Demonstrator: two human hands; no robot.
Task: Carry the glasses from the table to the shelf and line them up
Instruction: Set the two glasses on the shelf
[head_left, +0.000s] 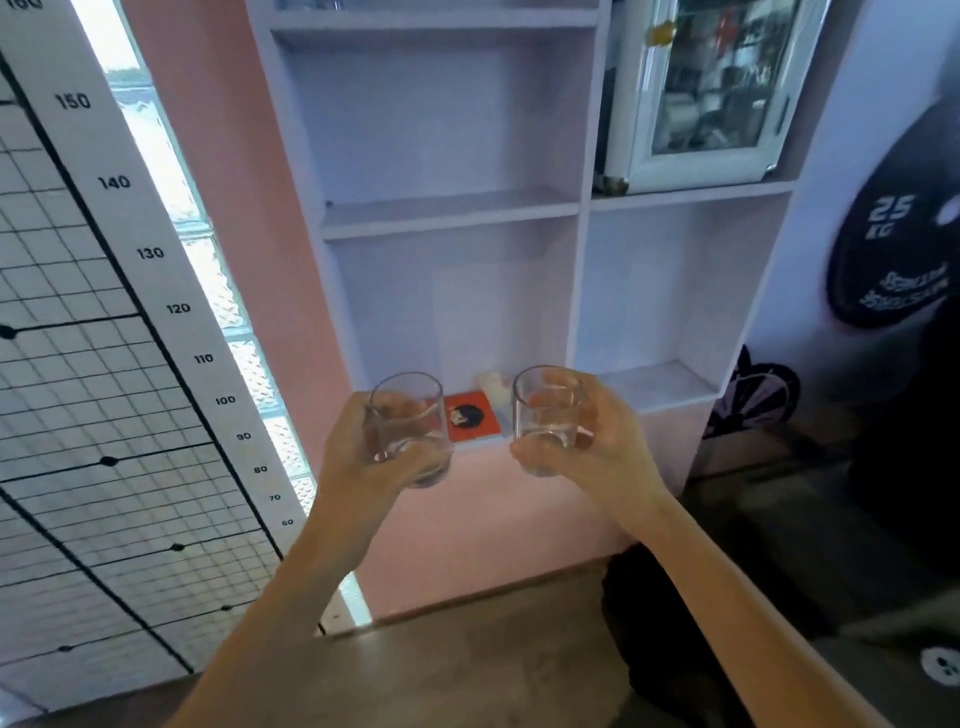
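Far left: a height chart (150, 249) with numbers running down its strip, glass blocks (208, 270) lit behind it. Left hand (363, 447) is wrapped around a clear glass (408, 426), fingers closed on the lower half, glass upright and held in the air in front of the shelf unit (452, 213). Between the two glasses, on the lowest shelf board, lies an orange card (474, 415) with a dark figure on it, something pale and blurred just behind it. Right hand (587, 441) grips a second clear glass (545, 415) the same way, upright, at about the same height as the first. The glasses are apart, not touching, both empty as far as I can tell. Upper right compartment holds a glass-door cabinet (711, 93). Far right: a black weight plate (898, 223) marked 25 KG.
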